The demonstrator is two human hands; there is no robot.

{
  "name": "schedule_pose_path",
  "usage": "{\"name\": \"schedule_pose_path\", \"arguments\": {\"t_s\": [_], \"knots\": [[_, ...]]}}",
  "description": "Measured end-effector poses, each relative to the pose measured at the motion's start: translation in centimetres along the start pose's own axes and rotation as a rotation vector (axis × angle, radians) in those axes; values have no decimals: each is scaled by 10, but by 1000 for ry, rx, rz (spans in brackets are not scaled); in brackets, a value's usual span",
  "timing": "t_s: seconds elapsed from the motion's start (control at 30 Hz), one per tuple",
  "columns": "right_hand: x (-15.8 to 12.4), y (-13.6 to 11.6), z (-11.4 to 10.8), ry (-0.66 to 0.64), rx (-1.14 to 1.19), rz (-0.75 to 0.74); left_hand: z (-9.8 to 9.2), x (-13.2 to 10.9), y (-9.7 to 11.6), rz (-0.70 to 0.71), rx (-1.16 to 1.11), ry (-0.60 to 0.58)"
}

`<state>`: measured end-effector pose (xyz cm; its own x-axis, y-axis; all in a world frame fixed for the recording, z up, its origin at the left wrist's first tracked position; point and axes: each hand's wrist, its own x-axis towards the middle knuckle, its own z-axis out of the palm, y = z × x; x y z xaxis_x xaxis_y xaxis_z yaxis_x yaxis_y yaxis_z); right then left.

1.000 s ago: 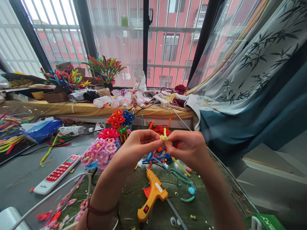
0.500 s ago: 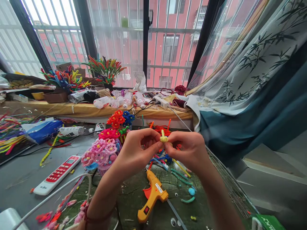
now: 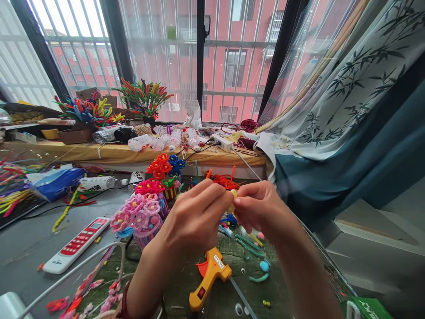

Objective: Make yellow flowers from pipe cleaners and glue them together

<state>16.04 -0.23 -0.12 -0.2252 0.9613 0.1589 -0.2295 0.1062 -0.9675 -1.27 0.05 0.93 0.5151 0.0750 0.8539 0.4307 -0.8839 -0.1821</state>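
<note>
Both hands meet in front of me above the table. My left hand [image 3: 195, 217] and my right hand [image 3: 259, 206] pinch a small yellow pipe-cleaner piece [image 3: 233, 193] between their fingertips. Most of the piece is hidden by the fingers; only a small yellow bit shows. Below the hands lies a yellow glue gun [image 3: 208, 279] on the dark green mat [image 3: 186, 270]. Pink pipe-cleaner flowers in a pot [image 3: 141, 210] stand just left of my left hand.
A red-and-white remote [image 3: 75, 243] and a white cable [image 3: 73, 272] lie at left. Red and blue flowers [image 3: 164, 165], loose pipe-cleaner scraps and googly eyes [image 3: 239, 308] dot the mat. Bottles and a power strip [image 3: 223, 141] sit on the sill; a curtain [image 3: 348, 133] hangs at right.
The hands have closed in on the yellow piece, the left fingers now covering most of it. Both hands have dropped slightly and turned inward.
</note>
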Motion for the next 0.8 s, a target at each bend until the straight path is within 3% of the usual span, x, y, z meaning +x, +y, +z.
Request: {"name": "schedule_pose_path", "arguments": {"t_s": [0.13, 0.2, 0.27, 0.4, 0.57, 0.67, 0.8], "knots": [[-2, -6, -3, -88, 55, 59, 1, 3, 7, 112, 49, 30], [-5, -8, -2, -64, 32, 38, 0, 4, 7, 66, 28, 37], [-8, -9, 1, 44, -79, -57, 0, 6, 6, -87, -52, 39], [-14, -9, 8, 292, -525, -419, 0, 8, 2, -534, -339, -9], [-15, -7, 7, 234, -939, -784, 2, 8, -3, -987, -908, -68], [-12, -4, 3, 181, -1072, -832, 2, 5, -8, -1150, -1157, -107], [-10, -2, 1, 130, -1192, -868, 3, 0, -14, -1283, -1302, -183]]}}
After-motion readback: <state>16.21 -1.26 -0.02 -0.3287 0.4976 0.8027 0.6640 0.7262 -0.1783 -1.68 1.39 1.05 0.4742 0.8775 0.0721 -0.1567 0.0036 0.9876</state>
